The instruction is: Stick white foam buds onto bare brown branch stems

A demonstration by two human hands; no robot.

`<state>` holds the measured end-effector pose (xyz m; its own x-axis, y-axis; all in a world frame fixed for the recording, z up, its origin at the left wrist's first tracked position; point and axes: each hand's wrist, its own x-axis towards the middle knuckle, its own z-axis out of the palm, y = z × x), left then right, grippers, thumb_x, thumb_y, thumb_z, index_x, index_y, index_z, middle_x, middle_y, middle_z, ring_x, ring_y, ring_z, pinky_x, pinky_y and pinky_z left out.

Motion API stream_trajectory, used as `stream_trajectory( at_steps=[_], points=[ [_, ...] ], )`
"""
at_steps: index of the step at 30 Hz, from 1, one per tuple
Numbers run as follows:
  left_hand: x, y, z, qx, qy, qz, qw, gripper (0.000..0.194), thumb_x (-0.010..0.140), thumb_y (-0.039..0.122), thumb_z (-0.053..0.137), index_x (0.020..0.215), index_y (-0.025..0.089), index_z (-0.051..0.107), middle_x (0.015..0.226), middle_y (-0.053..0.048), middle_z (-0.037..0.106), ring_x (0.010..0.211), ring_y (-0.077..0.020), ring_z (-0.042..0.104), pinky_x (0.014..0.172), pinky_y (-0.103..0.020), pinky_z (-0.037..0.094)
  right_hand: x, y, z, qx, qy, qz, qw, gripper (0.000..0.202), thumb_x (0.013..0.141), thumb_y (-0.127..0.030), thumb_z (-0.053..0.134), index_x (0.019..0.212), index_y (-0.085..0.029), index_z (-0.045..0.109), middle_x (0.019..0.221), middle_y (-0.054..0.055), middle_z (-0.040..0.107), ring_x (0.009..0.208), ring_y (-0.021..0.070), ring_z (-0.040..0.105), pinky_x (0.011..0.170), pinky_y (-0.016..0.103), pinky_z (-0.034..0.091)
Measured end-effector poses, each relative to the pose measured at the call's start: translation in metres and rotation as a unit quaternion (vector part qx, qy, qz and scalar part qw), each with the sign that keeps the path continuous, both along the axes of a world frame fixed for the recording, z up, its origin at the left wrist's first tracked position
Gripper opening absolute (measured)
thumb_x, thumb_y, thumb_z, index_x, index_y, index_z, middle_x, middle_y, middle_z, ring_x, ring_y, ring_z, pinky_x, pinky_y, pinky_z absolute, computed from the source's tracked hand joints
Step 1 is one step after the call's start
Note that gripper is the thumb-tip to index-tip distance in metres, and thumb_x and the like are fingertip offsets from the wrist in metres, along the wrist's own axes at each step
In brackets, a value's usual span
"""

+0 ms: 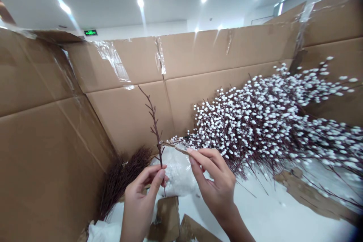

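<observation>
My left hand (144, 191) pinches a bare brown artificial twig (154, 123) near its lower end, between thumb and fingertips. The twig stands nearly upright, with short stubs along its stem. In my right hand (214, 181), thumb and fingers are closed on a thin brown strip (177, 147), which looks like cardboard. The strip points left, and its tip is at the twig's middle; whether they touch I cannot tell. Behind and between my hands lies a clear plastic bag (181, 176) of small white pieces.
Many branches with white berries (249, 121) are heaped at the right. A bundle of bare brown twigs (121, 181) leans at the left. Cardboard pieces (166, 215) lie in front, and a torn cardboard piece (306, 194) at the right. Tall cardboard walls (127, 117) surround the white surface.
</observation>
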<state>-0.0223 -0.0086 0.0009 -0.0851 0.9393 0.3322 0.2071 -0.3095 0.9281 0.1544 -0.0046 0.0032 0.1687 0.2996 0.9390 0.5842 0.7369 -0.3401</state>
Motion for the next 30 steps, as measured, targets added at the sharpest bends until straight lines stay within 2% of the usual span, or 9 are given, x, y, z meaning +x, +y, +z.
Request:
stream_trajectory(
  at_steps=[19, 30],
  points=[
    [-0.0004, 0.0007, -0.0005, 0.001, 0.002, -0.004, 1.0, 0.031, 0.082, 0.043, 0.07, 0.095, 0.015, 0.074, 0.074, -0.004, 0.071, 0.068, -0.0154, 0.064, 0.065, -0.022, 0.052, 0.0006, 0.0007, -0.0022, 0.017, -0.016, -0.026, 0.999, 0.043, 0.084, 0.002, 0.063, 0.12, -0.022, 0.067, 0.095, 0.005, 0.062, 0.082, 0.0136, 0.059, 0.067, 0.028, 0.053],
    [-0.0011, 0.0007, -0.0006, 0.006, 0.01, -0.002, 1.0, 0.032, 0.082, 0.044, 0.069, 0.096, 0.016, 0.074, 0.074, -0.005, 0.072, 0.068, -0.016, 0.066, 0.065, -0.023, 0.054, 0.0026, 0.0017, -0.0022, 0.021, -0.012, -0.045, 0.999, 0.041, 0.084, 0.001, 0.064, 0.118, -0.022, 0.068, 0.095, 0.006, 0.064, 0.082, 0.0137, 0.061, 0.066, 0.027, 0.053]
  ],
)
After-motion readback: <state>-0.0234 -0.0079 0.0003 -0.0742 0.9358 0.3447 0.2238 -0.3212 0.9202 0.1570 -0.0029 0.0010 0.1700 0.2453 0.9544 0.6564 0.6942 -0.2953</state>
